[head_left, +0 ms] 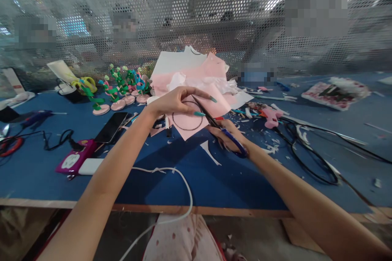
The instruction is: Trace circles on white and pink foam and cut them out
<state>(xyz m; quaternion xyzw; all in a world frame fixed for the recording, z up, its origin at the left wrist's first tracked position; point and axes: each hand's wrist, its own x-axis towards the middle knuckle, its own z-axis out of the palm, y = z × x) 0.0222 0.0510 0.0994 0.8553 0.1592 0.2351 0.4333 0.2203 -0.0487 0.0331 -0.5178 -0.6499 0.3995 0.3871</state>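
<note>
My left hand (176, 101) holds a pink sheet (191, 120) up over the blue table (183, 175), fingers pinched on its top edge. A black circle is drawn on the sheet. My right hand (228, 135) grips blue-handled scissors (219, 128), and their dark blades reach up into the pink sheet beside the circle's right side. Paper scraps (210, 151) lie on the table under both hands.
A heap of pink and white sheets (190, 69) lies behind. Small green and pink curled paper figures on round bases (118, 89) stand at the left, near a black phone (110, 127) and a purple device (75, 160). A pink glue gun (271, 116) and black cables (306, 151) lie right. A white cable (180, 179) crosses the front edge.
</note>
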